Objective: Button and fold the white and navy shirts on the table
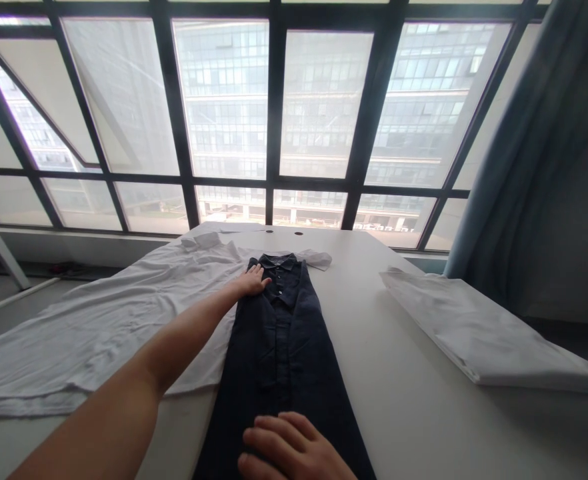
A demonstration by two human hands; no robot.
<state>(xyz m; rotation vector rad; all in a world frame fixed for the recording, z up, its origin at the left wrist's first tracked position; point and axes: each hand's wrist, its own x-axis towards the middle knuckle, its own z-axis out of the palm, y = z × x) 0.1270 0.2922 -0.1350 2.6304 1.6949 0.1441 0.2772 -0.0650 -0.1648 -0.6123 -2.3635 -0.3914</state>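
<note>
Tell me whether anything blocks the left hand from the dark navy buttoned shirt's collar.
Nothing visible does: the left hand lies on the dark navy buttoned shirt just below its collar, with no object between.

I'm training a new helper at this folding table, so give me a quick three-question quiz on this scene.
1. Short answer: which hand touches the dark button-up shirt near its collar?
2. True or false: the right hand rests on the lower part of the dark button-up shirt.
3. Multiple choice: where does the folded white cloth lie?
A. On the dark button-up shirt
B. On the white table, apart from the dark button-up shirt
C. On the floor

Key:
1. The left hand
2. True
3. B
</note>
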